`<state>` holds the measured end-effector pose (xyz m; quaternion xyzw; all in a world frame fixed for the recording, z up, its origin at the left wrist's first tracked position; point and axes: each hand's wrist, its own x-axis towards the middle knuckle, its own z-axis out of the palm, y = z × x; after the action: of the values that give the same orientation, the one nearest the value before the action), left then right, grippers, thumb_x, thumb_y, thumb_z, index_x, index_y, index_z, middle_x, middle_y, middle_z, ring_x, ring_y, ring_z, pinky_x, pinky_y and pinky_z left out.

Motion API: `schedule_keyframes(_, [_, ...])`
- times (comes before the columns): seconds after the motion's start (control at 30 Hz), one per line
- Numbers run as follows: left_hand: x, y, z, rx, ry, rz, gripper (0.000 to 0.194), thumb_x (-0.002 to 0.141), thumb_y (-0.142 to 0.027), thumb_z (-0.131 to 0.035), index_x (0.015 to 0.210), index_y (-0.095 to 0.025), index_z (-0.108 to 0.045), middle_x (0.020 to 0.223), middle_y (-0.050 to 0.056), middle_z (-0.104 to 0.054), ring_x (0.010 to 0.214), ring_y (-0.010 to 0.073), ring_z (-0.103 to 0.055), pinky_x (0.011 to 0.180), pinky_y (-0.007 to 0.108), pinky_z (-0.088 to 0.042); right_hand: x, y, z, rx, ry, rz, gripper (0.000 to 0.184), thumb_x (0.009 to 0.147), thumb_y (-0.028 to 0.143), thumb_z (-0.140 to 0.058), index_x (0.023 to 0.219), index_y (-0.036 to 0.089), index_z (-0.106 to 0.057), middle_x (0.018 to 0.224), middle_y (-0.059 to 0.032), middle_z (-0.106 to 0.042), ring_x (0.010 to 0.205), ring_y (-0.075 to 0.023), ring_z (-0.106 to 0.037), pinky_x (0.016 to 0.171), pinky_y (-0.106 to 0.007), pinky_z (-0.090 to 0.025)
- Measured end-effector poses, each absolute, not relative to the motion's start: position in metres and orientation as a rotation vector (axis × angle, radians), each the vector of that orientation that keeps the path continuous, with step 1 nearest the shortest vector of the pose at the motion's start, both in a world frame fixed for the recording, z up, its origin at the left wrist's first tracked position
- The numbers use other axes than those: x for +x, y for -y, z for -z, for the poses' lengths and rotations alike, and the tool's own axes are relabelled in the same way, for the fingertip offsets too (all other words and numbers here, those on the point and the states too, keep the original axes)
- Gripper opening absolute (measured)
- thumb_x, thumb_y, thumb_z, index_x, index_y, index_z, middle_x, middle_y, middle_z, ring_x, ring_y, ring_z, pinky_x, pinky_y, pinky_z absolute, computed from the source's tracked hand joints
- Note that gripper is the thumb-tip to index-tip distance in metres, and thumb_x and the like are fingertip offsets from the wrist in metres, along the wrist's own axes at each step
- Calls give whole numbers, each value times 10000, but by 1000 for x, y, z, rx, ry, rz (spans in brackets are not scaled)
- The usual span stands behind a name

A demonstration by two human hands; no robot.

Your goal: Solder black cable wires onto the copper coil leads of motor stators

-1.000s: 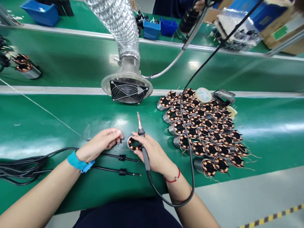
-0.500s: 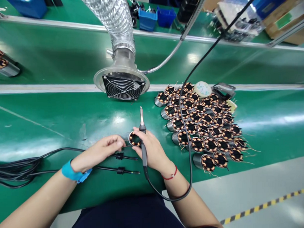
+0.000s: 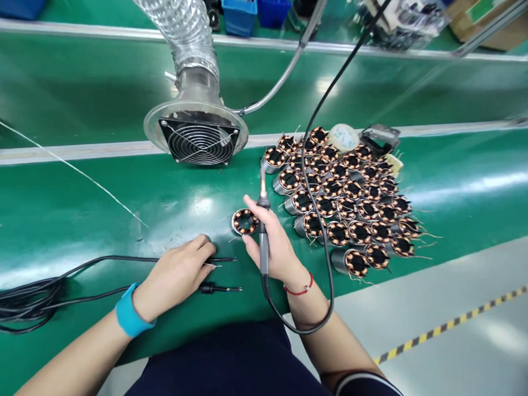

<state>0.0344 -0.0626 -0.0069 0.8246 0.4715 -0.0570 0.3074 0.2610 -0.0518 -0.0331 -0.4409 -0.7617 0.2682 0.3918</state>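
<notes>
The right hand (image 3: 272, 238) clamped a soldering iron (image 3: 264, 247), a wound stator (image 3: 239, 225) between thumb and forefinger at its ten o'clock; at eight, the left hand (image 3: 180, 273) covered a black cable (image 3: 131, 258), its grip unclear.

The table (image 3: 74, 210) is bright green. The ring (image 3: 236, 223) is silver on its edge, with shiny orange-brown bumps going round and round. The tool (image 3: 264, 250) is black and grey — its tip end (image 3: 262, 183) is brownish. The cable plug (image 3: 207, 288) is black. The wristband (image 3: 132, 313) is bright blue, the bracelet (image 3: 300, 289) red. The dark blue sleeve (image 3: 366, 388) has a white stripe — the floor tape (image 3: 459, 319) has yellow and black stripes.
</notes>
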Motion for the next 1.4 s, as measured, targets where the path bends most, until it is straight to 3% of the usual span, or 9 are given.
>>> schedule_keyframes(0.13, [23,53,0,1867,-1165,-90,262,954,-393,-425,1059,-219,-591,993,31,-653,887,189,-609,786,308,-461,251,62,25,-1130,1754,-715,478,885,105,-509,1328,257,-413,1174,-72,-669,1099,-194,-635,991,-429,-505])
schedule_keyframes(0.23, [11,50,-6,1640,-1063,-198,284,949,-427,-441,1071,-233,-609,976,17,-684,882,166,-621,778,264,-468,240,70,19,-1051,1710,-875,420,900,113,-506,1291,250,-439,1059,-49,-709,983,-156,-686,922,-356,-550])
schedule_keyframes(0.53, [1,48,-13,1361,-796,-248,300,966,-370,-414,922,-202,-658,867,19,-678,857,151,-607,841,250,-442,216,73,6,-797,1573,-1066,391,918,159,-523,1278,268,-414,953,-28,-702,838,-132,-686,761,-302,-584])
schedule_keyframes(0.7, [5,52,-6,1412,-944,-319,294,952,-424,-441,1087,-211,-591,990,33,-621,896,155,-546,833,255,-420,213,70,6,-885,1591,-1030,350,899,144,-538,1222,246,-450,895,-9,-707,816,-125,-681,829,-320,-559])
schedule_keyframes(0.8, [11,56,0,1394,-1086,-524,409,976,-471,-312,1186,-200,-535,965,39,-563,791,145,-480,730,253,-415,212,68,14,-933,1547,-1087,382,889,131,-531,1238,246,-426,880,-5,-688,799,-117,-679,750,-268,-569])
schedule_keyframes(0.87, [16,57,2,1412,-1128,-592,467,988,-461,-235,1131,-171,-572,918,43,-539,757,151,-458,707,264,-406,212,67,18,-944,1534,-1093,421,873,116,-539,1252,254,-419,901,-1,-670,790,-104,-671,723,-241,-569])
schedule_keyframes(0.97, [23,55,-2,1567,-1100,-522,430,994,-406,-258,977,-165,-614,939,48,-555,825,162,-490,790,276,-395,212,66,19,-966,1565,-1081,459,853,107,-563,1263,264,-428,925,3,-650,795,-96,-659,735,-230,-569])
schedule_keyframes(1.13, [32,53,-10,1724,-1109,-418,370,995,-364,-286,779,-181,-525,796,12,-522,736,144,-494,729,268,-381,213,66,19,-959,1614,-1066,495,862,115,-566,1301,275,-403,944,0,-644,797,-100,-656,742,-240,-576])
schedule_keyframes(1.4, [34,55,-13,1685,-1154,-407,334,971,-384,-359,809,-193,-579,825,12,-609,810,163,-536,793,282,-394,214,67,18,-933,1637,-951,439,878,119,-559,1271,271,-435,866,20,-645,778,-108,-644,793,-278,-549])
